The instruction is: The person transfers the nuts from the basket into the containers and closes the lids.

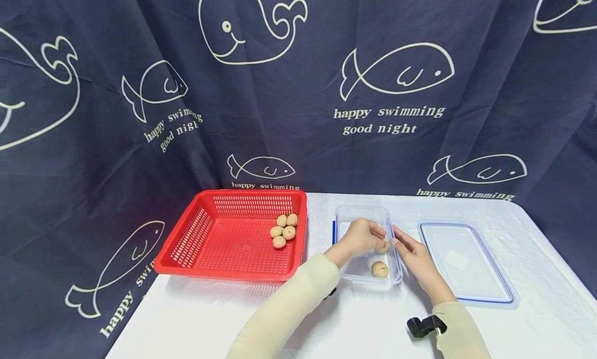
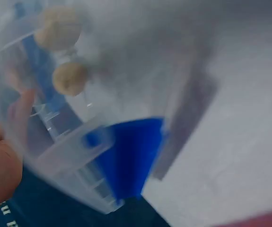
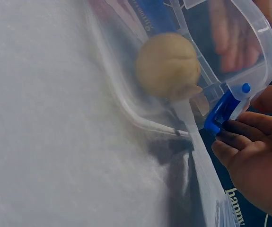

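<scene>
A clear plastic food box (image 1: 347,281) with blue latches stands on the table. Two walnuts lie in it: one near its front end (image 1: 380,269), the other walnut (image 1: 381,246) just below my left fingers. My left hand (image 1: 361,237) reaches over the left wall into the box, fingers bent downward. In the left wrist view both walnuts are blurred, and the fingertips (image 2: 28,97) show apart from them. Along the box's right side is my right hand (image 1: 417,260), its loosely bent fingers at the blue latch (image 3: 223,111) in the right wrist view.
Left of the box stands a red plastic basket (image 1: 186,270), with several walnuts (image 1: 288,232) in its right end. A clear lid with a blue seal (image 1: 485,268) lies flat to the right. Behind the white table (image 1: 373,328) hangs a dark blue curtain (image 1: 317,115).
</scene>
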Action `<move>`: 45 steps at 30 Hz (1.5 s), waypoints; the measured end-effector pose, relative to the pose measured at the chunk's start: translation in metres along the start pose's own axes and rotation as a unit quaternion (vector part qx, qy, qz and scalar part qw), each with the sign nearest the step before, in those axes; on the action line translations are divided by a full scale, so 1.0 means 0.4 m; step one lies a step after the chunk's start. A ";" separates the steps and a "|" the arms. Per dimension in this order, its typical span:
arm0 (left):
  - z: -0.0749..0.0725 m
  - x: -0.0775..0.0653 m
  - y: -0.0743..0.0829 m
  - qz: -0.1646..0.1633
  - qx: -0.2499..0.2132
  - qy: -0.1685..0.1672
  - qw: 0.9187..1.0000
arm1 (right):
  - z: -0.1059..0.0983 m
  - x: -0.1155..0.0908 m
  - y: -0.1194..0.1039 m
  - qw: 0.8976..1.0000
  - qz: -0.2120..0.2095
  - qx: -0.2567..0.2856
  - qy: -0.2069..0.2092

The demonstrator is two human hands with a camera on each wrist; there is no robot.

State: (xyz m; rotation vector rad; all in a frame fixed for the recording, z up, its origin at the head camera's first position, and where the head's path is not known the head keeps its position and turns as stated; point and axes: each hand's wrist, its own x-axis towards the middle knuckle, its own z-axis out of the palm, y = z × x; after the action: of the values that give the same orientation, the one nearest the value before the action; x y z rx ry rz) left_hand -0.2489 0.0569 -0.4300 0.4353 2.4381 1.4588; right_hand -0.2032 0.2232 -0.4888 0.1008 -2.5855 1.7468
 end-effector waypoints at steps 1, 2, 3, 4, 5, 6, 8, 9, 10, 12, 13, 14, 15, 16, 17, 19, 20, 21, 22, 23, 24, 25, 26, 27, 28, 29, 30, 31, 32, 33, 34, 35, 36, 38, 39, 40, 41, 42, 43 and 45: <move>-0.005 0.002 0.009 0.006 -0.004 -0.001 1.000 | 0.001 0.000 0.000 1.000 0.001 -0.003 0.000; -0.011 0.004 0.018 0.011 -0.003 -0.002 1.000 | 0.001 -0.001 0.000 1.000 0.000 -0.003 0.000; -0.017 0.005 0.028 0.017 0.001 -0.003 1.000 | 0.001 -0.001 0.000 1.000 -0.001 -0.002 0.000; -0.023 0.007 0.037 0.025 0.007 -0.001 1.000 | 0.001 -0.001 0.000 1.000 -0.001 -0.004 0.000; -0.028 0.009 0.046 0.033 0.011 0.000 0.999 | 0.002 0.000 0.001 1.000 -0.002 -0.004 0.001; -0.034 0.011 0.055 0.040 0.015 0.001 0.999 | 0.002 0.001 0.002 1.000 -0.003 -0.007 0.003; -0.044 0.014 0.072 0.053 0.021 0.002 0.998 | 0.002 0.001 0.004 1.000 -0.004 -0.005 0.005; -0.050 0.016 0.079 0.059 0.022 0.004 0.998 | 0.002 0.001 0.005 1.000 -0.004 -0.005 0.005; -0.055 0.018 0.086 0.065 0.023 0.006 0.998 | 0.002 0.001 0.006 1.000 -0.004 -0.008 0.006; -0.068 0.022 0.099 0.074 0.024 0.011 0.997 | 0.002 0.001 0.006 1.000 -0.006 -0.008 0.007; -0.075 0.024 0.105 0.078 0.024 0.014 0.997 | 0.002 0.000 0.006 1.000 -0.008 -0.004 0.005; -0.083 0.026 0.111 0.083 0.024 0.017 0.996 | 0.002 0.000 0.005 1.000 -0.009 -0.004 0.005; -0.092 0.027 0.117 0.087 0.023 0.020 0.996 | 0.002 -0.001 0.004 1.000 -0.009 -0.005 0.005; -0.101 0.029 0.123 0.091 0.021 0.024 0.995 | 0.003 -0.002 0.004 1.000 -0.010 -0.003 0.004; -0.111 0.031 0.128 0.094 0.021 0.027 0.995 | 0.003 -0.002 0.004 1.000 -0.008 -0.002 0.004; -0.135 0.032 0.139 0.102 0.021 0.032 0.994 | 0.004 -0.003 0.005 1.000 -0.005 -0.003 0.004; -0.147 0.032 0.144 0.102 0.018 0.035 0.994 | 0.004 -0.003 0.005 1.000 -0.004 -0.003 0.005; -0.160 0.032 0.148 0.102 0.015 0.037 0.994 | 0.005 -0.003 0.005 1.000 -0.004 -0.003 0.006; -0.174 0.032 0.151 0.101 0.013 0.039 0.994 | 0.006 -0.003 0.006 1.000 -0.005 -0.002 0.006; -0.188 0.031 0.153 0.102 0.010 0.038 0.994 | 0.006 -0.004 0.006 1.000 -0.005 -0.002 0.007; -0.202 0.030 0.155 0.104 0.002 0.034 0.994 | 0.006 -0.004 0.006 1.000 -0.005 -0.002 0.007; -0.216 0.028 0.156 0.106 -0.006 0.030 0.994 | 0.007 -0.004 0.007 1.000 -0.006 -0.001 0.008; -0.230 0.025 0.156 0.108 -0.014 0.026 0.994 | 0.007 -0.004 0.007 1.000 -0.006 -0.002 0.007; -0.243 0.024 0.155 0.113 -0.021 0.021 0.993 | 0.007 -0.004 0.007 1.000 -0.005 -0.002 0.007; -0.257 0.022 0.153 0.119 -0.030 0.016 0.992 | 0.006 -0.004 0.007 1.000 -0.005 0.000 0.006; -0.270 0.021 0.151 0.123 -0.040 0.011 0.991 | 0.006 -0.004 0.006 1.000 -0.006 0.000 0.006; -0.283 0.019 0.148 0.126 -0.050 0.006 0.991 | 0.006 -0.003 0.006 1.000 -0.005 -0.002 0.006; -0.296 0.018 0.145 0.128 -0.058 0.005 0.990 | 0.006 -0.003 0.004 1.000 -0.006 -0.001 0.006; -0.308 0.017 0.140 0.128 -0.064 0.003 0.990 | 0.005 -0.003 0.002 1.000 -0.006 0.000 0.005; -0.319 0.015 0.135 0.129 -0.069 0.001 0.989 | 0.005 -0.003 0.000 1.000 -0.005 -0.001 0.006; -0.330 0.013 0.129 0.129 -0.072 -0.001 0.989 | 0.005 -0.002 -0.001 1.000 -0.005 -0.003 0.006; -0.341 0.011 0.122 0.129 -0.073 -0.002 0.989 | 0.005 -0.002 -0.003 1.000 -0.004 -0.006 0.006; -0.351 0.009 0.115 0.129 -0.071 -0.003 0.989 | 0.005 -0.003 -0.004 1.000 -0.003 -0.005 0.005; -0.372 0.004 0.097 0.132 -0.063 -0.004 0.989 | 0.005 -0.004 -0.007 1.000 -0.002 -0.006 0.004; -0.382 0.001 0.087 0.134 -0.059 -0.005 0.989 | 0.005 -0.004 -0.007 1.000 -0.002 -0.006 0.003; -0.393 0.000 0.076 0.136 -0.055 -0.007 0.989 | 0.006 -0.003 -0.006 1.000 -0.002 -0.006 0.003; -0.403 -0.001 0.064 0.137 -0.050 -0.009 0.989 | 0.006 -0.004 -0.007 1.000 -0.001 -0.005 0.004; -0.414 -0.003 0.052 0.136 -0.045 -0.010 0.990 | 0.006 -0.004 -0.007 1.000 -0.001 -0.004 0.003; -0.425 -0.005 0.041 0.135 -0.041 -0.011 0.990 | 0.006 -0.003 -0.006 1.000 -0.001 -0.004 0.004; -0.448 -0.010 0.016 0.126 -0.034 -0.013 0.991 | 0.006 -0.003 -0.004 1.000 0.002 -0.001 0.004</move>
State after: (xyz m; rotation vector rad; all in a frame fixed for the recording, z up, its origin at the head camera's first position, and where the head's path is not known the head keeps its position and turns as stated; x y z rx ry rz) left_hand -0.3115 -0.0863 -0.3419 0.7649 2.3723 1.6173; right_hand -0.2019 0.2205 -0.4884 0.0892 -2.5850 1.7416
